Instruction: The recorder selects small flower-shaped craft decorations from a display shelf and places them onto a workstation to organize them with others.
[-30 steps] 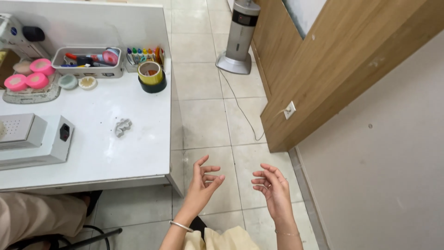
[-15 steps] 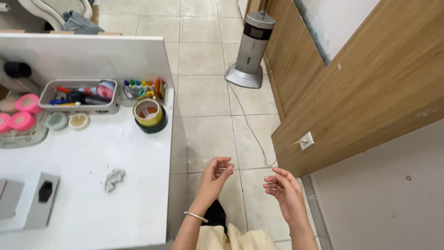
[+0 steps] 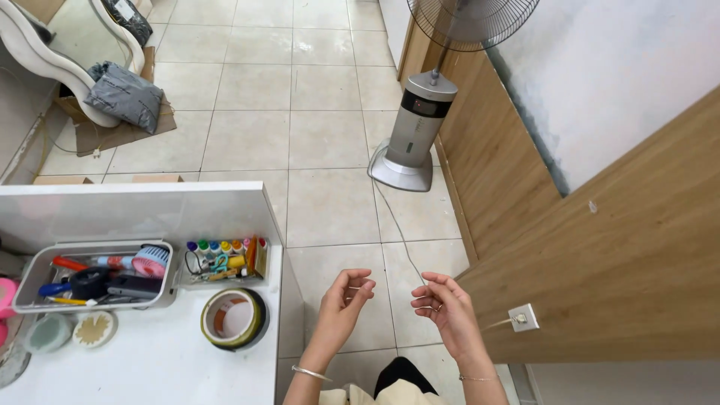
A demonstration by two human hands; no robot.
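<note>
Currently both hands are raised over the tiled floor (image 3: 330,127), right of the desk (image 3: 150,367). Left hand (image 3: 341,300) and right hand (image 3: 444,307) face each other, fingers loosely curled, gripping nothing discernible. Tape rolls (image 3: 234,318) lie on the desk, near the left hand.

floor: beige tiles (image 3: 330,112) | right: wood-panel wall (image 3: 637,270) | standing fan (image 3: 416,127) | left: white desk (image 3: 150,360)

Craft workroom, white worktable (image 3: 150,360), tape rolls (image 3: 234,318), tool tray (image 3: 30,279)
</note>
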